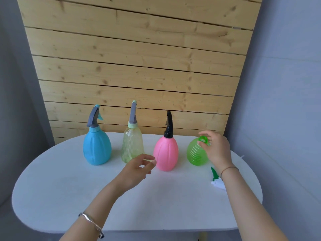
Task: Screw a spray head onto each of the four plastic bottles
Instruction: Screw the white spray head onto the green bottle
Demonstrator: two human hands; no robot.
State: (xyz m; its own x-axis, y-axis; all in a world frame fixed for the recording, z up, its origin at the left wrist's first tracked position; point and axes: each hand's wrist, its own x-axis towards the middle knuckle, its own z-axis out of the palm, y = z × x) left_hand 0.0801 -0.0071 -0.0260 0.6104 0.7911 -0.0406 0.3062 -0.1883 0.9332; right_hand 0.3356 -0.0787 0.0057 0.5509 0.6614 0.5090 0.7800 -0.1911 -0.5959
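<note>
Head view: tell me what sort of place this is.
Likely a staged demonstration corner: a white oval table, a pine-plank panel against plain grey walls, and plastic bottles lined up, the right hand holding the green bottle.

Four bottles stand in a row on the white surface (69, 188), left to right. Blue bottle (97, 148): opaque, upright, blue-tipped spray head (93, 118) seated on its neck. Yellow-green bottle (132, 146): translucent, upright, grey spray head (133, 113) seated on a pale collar. Pink bottle (165, 153): opaque, upright, black spray head (168, 125) on. Green bottle (196, 153): translucent, ribbed, no head, mouth open, tipped toward the camera, neck pinched by the right hand (217, 148). Loose spray head (216, 178): green and white, lying on the surface near the green bottle, partly hidden by the wrist.
</note>
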